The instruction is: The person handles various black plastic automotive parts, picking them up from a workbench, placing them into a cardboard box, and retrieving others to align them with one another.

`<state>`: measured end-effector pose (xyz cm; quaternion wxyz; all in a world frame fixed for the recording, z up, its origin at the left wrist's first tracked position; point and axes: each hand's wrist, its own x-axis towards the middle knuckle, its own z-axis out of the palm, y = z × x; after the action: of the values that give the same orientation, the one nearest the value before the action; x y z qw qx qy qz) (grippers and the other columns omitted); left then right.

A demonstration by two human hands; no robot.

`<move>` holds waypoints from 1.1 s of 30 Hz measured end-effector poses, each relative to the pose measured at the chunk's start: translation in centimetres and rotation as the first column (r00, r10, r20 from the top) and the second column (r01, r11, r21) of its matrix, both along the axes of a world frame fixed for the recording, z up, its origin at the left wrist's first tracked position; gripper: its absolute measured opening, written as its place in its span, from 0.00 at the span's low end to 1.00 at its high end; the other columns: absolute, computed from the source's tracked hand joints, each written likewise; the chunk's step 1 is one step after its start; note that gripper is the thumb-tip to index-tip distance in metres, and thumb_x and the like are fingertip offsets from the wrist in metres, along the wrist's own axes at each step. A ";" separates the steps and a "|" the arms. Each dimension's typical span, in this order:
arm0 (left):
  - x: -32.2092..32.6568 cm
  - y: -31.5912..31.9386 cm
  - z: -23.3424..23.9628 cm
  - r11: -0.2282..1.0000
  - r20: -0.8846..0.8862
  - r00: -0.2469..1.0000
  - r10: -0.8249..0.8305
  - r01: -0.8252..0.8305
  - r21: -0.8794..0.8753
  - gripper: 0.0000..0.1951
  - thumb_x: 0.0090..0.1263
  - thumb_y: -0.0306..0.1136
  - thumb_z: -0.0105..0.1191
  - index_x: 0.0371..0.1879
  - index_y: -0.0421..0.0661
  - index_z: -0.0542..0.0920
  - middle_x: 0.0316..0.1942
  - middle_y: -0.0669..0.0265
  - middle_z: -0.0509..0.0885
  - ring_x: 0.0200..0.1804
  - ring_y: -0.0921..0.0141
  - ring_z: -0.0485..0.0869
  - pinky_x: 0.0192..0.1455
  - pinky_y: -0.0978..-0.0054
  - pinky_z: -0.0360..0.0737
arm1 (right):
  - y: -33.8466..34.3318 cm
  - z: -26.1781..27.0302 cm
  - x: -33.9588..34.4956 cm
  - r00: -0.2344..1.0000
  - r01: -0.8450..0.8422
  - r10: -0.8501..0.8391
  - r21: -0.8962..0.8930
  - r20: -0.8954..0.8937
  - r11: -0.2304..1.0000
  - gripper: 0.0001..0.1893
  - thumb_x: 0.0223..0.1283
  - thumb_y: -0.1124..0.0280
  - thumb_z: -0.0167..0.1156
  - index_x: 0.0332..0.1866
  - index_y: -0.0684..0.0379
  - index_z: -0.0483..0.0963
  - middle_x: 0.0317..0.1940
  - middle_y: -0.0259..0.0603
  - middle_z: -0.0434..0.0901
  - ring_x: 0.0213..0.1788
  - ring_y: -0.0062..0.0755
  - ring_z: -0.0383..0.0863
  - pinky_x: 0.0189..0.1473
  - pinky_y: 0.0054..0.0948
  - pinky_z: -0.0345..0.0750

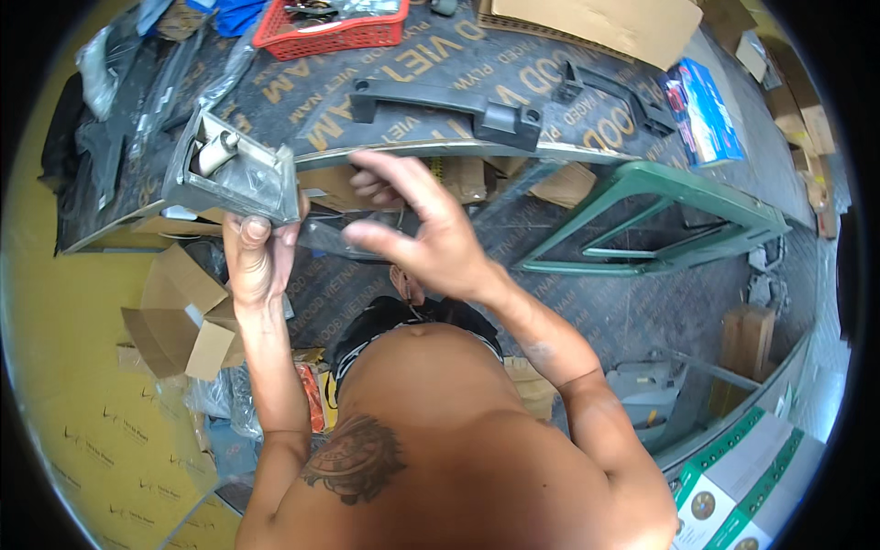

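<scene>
My left hand (261, 258) grips a grey box-shaped housing (251, 180) by its lower edge and raises it at the front edge of the workbench. A whitish cylinder (214, 155) lies inside its open hollow. My right hand (426, 227) is to the right of the housing, apart from it, with thumb and fingers spread and nothing in it. Beyond my right hand, a black plastic grab handle (447, 106) rests along the bench edge. A second black handle (619, 96) lies farther right.
The film-faced plywood bench (302, 89) carries a red plastic basket (330, 38) of small parts, cardboard (598, 24) and a blue box (701, 113). A green frame (653, 220) leans at the bench's right front. Opened cardboard boxes (182, 309) lie lower left.
</scene>
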<state>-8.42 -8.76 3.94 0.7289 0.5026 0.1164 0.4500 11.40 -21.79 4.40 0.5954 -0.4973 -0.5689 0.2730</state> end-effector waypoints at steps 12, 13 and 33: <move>1.8 0.5 -2.8 0.994 -0.123 0.991 0.062 -0.072 -0.085 0.27 0.70 0.39 0.74 0.57 0.41 0.72 0.46 0.65 0.80 0.36 0.76 0.75 0.35 0.75 0.74 | 4.8 -3.7 16.7 0.286 0.411 -0.159 0.028 0.945 0.911 0.31 0.70 0.48 0.67 0.71 0.56 0.74 0.55 0.51 0.84 0.62 0.52 0.82 0.66 0.49 0.76; 1.2 1.1 -4.0 0.996 -0.091 0.996 0.009 -0.017 -0.091 0.27 0.71 0.37 0.74 0.58 0.41 0.71 0.48 0.63 0.80 0.36 0.75 0.76 0.36 0.73 0.75 | 6.0 -4.2 17.0 0.286 0.416 -0.158 0.026 0.945 0.909 0.31 0.70 0.48 0.67 0.71 0.56 0.74 0.55 0.51 0.84 0.62 0.52 0.82 0.66 0.49 0.76; 1.7 2.2 -1.0 0.999 -0.125 0.991 0.046 -0.046 0.002 0.34 0.71 0.53 0.71 0.64 0.39 0.74 0.44 0.72 0.79 0.33 0.80 0.67 0.35 0.80 0.68 | 5.4 2.9 13.4 -0.025 -0.416 0.253 0.241 -0.967 0.877 0.16 0.82 0.57 0.58 0.49 0.61 0.77 0.35 0.36 0.84 0.39 0.34 0.87 0.49 0.35 0.90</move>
<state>-6.76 -6.59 2.98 0.7098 0.5268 0.1734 0.4343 24.76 -16.39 7.27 0.7019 -0.0609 -0.0975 0.7029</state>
